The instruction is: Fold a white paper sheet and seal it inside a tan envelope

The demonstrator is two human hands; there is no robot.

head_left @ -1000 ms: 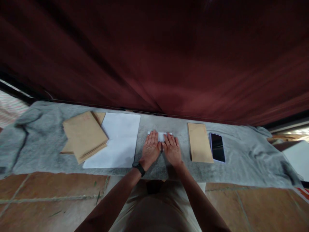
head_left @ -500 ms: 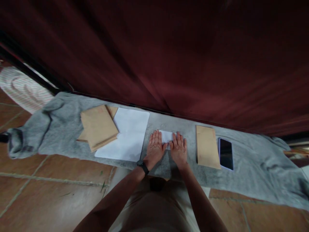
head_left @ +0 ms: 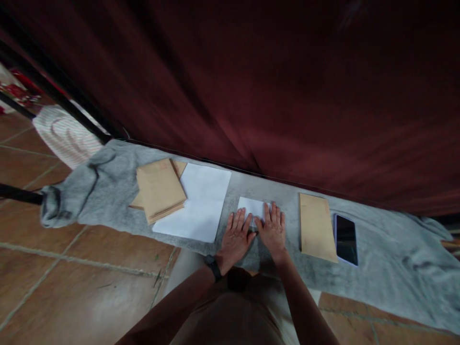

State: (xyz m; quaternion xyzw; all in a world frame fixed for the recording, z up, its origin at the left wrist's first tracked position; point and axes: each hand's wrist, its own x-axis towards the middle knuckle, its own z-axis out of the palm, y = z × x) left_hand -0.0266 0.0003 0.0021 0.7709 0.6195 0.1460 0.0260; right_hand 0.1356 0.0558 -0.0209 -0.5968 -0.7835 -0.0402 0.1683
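Note:
A small folded white paper (head_left: 250,205) lies on the grey cloth in front of me, its lower part covered by my hands. My left hand (head_left: 237,235) rests flat on its lower left side, fingers stretched out, a dark watch on the wrist. On the paper's right side lies my right hand (head_left: 273,230), also flat with its fingers extended. The thumbs point toward each other near the paper's lower edge. Left of my hands are larger white sheets (head_left: 204,201), with a stack of brown envelopes (head_left: 161,188) overlapping them.
To the right lie another brown envelope (head_left: 316,227) and a phone (head_left: 346,239). Grey cloth (head_left: 104,201) covers the narrow surface, and a dark red curtain (head_left: 251,96) hangs along its far edge. Tiled floor (head_left: 100,282) shows below.
My hands have slid down toward me on the folded paper, uncovering more of its upper part. The whole view has shifted slightly, so the surroundings appear farther right.

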